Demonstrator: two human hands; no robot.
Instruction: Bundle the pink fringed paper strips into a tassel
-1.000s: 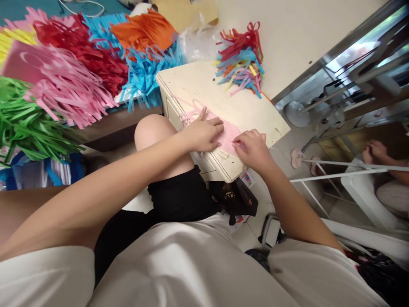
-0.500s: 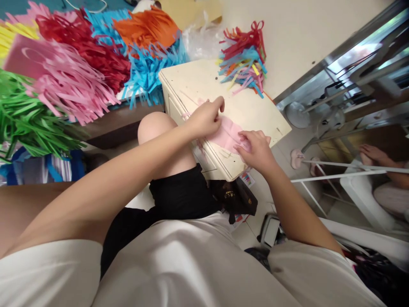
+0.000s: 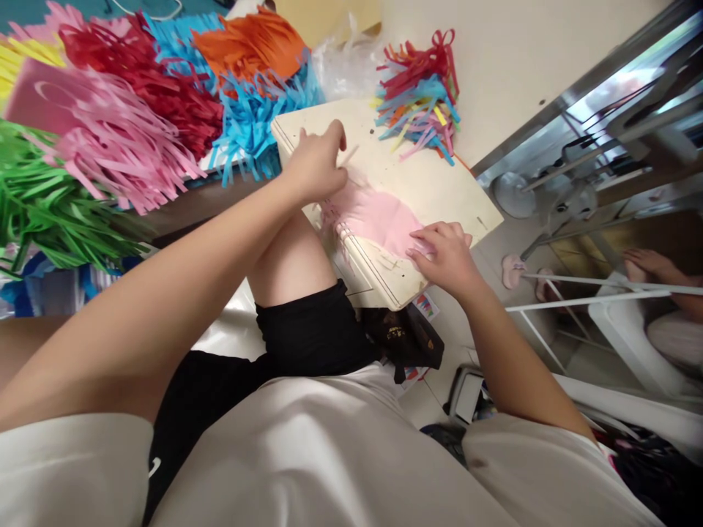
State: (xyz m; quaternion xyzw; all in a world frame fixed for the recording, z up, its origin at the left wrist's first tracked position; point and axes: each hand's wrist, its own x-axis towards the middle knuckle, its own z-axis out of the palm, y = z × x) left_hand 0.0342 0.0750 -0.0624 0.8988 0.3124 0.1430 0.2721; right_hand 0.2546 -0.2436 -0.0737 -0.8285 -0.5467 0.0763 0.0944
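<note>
A pink fringed paper sheet [image 3: 373, 216] lies spread on a small cream wooden table [image 3: 428, 183]. My right hand [image 3: 446, 252] presses flat on its near right end, fingers apart. My left hand [image 3: 315, 162] is at the sheet's far left end, fingers pinched on its edge or a strip; the exact grip is blurred. A small bundle of mixed-colour paper strips [image 3: 422, 95] sits at the table's far edge.
Big piles of fringed paper fill the left: green [image 3: 49, 212], pink [image 3: 110, 146], red [image 3: 148, 80], blue [image 3: 253, 110], orange [image 3: 247, 44]. A clear plastic bag [image 3: 346, 66] lies behind the table. A mirror [image 3: 620, 183] on the right reflects a fan and a person's feet.
My left hand moved from the middle of the pink sheet up and left to its far end, and the sheet now lies stretched out flatter. My right hand stayed pressing the near end.
</note>
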